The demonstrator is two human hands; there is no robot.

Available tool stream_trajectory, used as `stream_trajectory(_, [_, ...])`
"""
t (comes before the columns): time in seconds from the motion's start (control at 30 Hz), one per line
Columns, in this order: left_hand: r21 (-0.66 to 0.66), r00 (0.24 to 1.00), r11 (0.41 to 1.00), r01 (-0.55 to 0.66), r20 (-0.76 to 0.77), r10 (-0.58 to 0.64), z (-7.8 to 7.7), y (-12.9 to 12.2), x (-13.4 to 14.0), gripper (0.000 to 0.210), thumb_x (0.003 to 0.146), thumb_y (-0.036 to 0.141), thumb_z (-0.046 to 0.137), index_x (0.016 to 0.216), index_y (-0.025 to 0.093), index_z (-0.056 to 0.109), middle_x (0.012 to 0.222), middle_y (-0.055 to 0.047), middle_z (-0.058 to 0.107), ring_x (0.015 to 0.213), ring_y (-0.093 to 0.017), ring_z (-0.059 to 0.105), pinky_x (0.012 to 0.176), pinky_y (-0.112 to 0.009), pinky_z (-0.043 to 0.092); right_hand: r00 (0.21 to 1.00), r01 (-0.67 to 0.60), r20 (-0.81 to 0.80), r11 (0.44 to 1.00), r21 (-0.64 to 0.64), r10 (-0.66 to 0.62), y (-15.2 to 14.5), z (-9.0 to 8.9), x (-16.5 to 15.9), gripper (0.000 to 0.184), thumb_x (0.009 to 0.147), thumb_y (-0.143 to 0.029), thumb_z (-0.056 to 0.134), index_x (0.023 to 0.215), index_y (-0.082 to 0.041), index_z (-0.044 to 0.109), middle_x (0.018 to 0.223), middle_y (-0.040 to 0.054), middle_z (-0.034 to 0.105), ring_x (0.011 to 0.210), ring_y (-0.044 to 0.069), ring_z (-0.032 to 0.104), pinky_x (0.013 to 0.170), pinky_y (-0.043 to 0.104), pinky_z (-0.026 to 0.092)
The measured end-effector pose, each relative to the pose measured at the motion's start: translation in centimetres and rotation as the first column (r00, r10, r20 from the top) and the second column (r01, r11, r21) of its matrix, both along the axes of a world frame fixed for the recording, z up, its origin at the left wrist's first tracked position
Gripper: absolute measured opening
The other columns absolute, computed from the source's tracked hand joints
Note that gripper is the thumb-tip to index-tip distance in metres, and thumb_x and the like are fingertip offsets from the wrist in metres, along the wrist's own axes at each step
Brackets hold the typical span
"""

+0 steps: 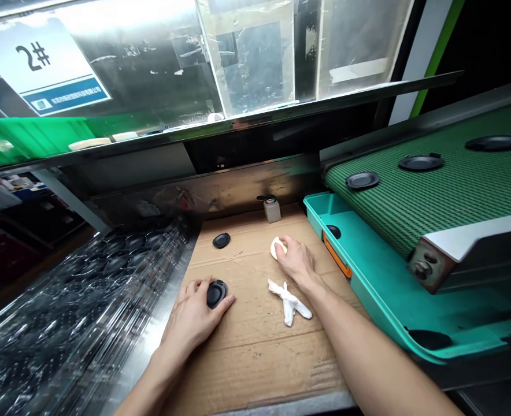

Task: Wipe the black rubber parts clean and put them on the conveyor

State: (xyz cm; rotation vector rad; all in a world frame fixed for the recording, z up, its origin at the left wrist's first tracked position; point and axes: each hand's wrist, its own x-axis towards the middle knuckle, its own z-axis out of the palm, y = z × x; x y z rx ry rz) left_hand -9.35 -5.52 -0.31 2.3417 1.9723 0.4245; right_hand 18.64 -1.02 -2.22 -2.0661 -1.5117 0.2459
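My left hand (197, 309) is curled round a small black oval plastic part (217, 293) at the left of the cardboard sheet (247, 346), thumb and fingers at its edges. In my right hand (296, 260) is a round cream-white pad (278, 248), pinched between thumb and fingers over the right side of the cardboard. Crumpled white cloth strips (291, 302) lie below that hand. Farther back, another black oval part (221, 240) rests by itself on the cardboard. A small square bottle with a metal top (271, 209) stands at the far edge.
On the right, a green conveyor belt (467, 190) carries several black parts above a teal bin (368, 289), which holds a few more. Clear plastic trays (86, 300) of black parts are stacked at left. A metal shelf with a green basket (34, 138) crosses the back.
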Motion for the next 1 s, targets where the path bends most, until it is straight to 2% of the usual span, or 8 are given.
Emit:
stream_trajectory(0.13, [-0.137,0.983,0.974,0.182,0.009,-0.182,1.6,1.0,-0.5,0.053,0.08,0.047,0.056,0.125,0.019,0.059,0.12,-0.011,0.059,0.114,-0.029,0.053,0.103,-0.041,0.038,1.0,0.001,-0.013,1.0,0.009,0.0,-0.1,0.0,0.0,0.036,0.092,-0.05,0.04,0.119,-0.036,0.06,0.099,0.0027,0.071,0.091,0.023,0.065,0.074,0.03,0.043])
stream_trajectory(0.3, [-0.304,0.9,0.847,0.436,0.175,-0.4,4.5,2.7,-2.8,0.049,0.067,0.027,0.065,0.116,0.029,0.067,0.125,-0.003,0.061,0.118,-0.024,0.054,0.108,-0.035,0.036,1.0,-0.012,-0.008,0.999,-0.03,0.012,0.0,0.2,0.0,0.039,0.093,-0.05,0.037,0.122,-0.034,0.058,0.1,0.0038,0.071,0.093,0.023,0.065,0.077,0.031,0.043])
stream_trajectory(0.43, [-0.272,0.89,0.861,0.43,0.289,-0.354,4.1,2.8,-4.2,0.049,0.062,0.026,0.069,0.111,0.033,0.071,0.124,-0.004,0.064,0.118,-0.029,0.056,0.109,-0.038,0.037,1.0,-0.011,-0.013,1.0,-0.015,0.011,-0.2,0.5,-0.1,0.037,0.093,-0.046,0.039,0.12,-0.032,0.059,0.098,0.0056,0.071,0.091,0.023,0.066,0.076,0.031,0.044])
stream_trajectory(0.57, [-0.249,0.941,0.914,0.321,0.191,-0.279,4.4,4.5,-3.7,0.071,0.054,0.038,0.078,0.124,0.036,0.064,0.136,-0.007,0.056,0.128,-0.038,0.047,0.109,-0.048,0.034,1.0,-0.003,-0.023,1.0,0.013,0.004,-0.3,0.8,-0.2,0.035,0.092,-0.045,0.04,0.118,-0.031,0.059,0.093,0.0059,0.071,0.087,0.024,0.067,0.073,0.032,0.046])
stream_trajectory(0.67, [-0.108,0.915,0.923,0.368,0.217,-0.34,8.1,6.7,1.9,0.071,0.052,0.042,0.081,0.121,0.034,0.066,0.136,-0.008,0.057,0.129,-0.039,0.046,0.109,-0.048,0.032,0.999,-0.008,-0.039,0.999,0.04,0.01,-0.2,1.1,-0.1,0.034,0.092,-0.044,0.04,0.116,-0.03,0.059,0.092,0.0058,0.072,0.085,0.025,0.068,0.073,0.034,0.047])
stream_trajectory(0.83, [0.073,0.612,0.728,0.681,0.488,-0.622,16.4,8.4,20.5,0.055,0.067,0.038,0.076,0.12,0.027,0.067,0.124,-0.007,0.064,0.117,-0.031,0.056,0.104,-0.036,0.037,0.998,-0.025,-0.06,0.996,0.09,0.03,-0.2,1.4,0.1,0.032,0.09,-0.041,0.043,0.113,-0.027,0.06,0.091,0.0076,0.072,0.085,0.026,0.069,0.074,0.036,0.049])
stream_trajectory(0.9, [0.21,0.524,0.706,0.676,0.537,-0.661,17.7,8.8,27.4,0.058,0.066,0.038,0.077,0.121,0.022,0.066,0.133,-0.01,0.057,0.128,-0.032,0.047,0.111,-0.039,0.027,0.997,-0.024,-0.069,0.993,0.116,0.032,-0.2,1.4,0.1,0.032,0.089,-0.041,0.043,0.112,-0.028,0.06,0.091,0.0073,0.072,0.084,0.027,0.069,0.073,0.037,0.049])
stream_trajectory(1.0, [0.193,0.525,0.75,0.633,0.605,-0.598,17.2,9.4,34.1,0.051,0.065,0.036,0.078,0.111,0.016,0.069,0.135,-0.017,0.054,0.13,-0.037,0.042,0.112,-0.046,0.022,0.997,0.0,-0.083,0.994,0.107,0.009,-0.2,1.5,0.1,0.028,0.089,-0.039,0.044,0.106,-0.027,0.063,0.088,0.0074,0.072,0.082,0.027,0.069,0.071,0.037,0.05])
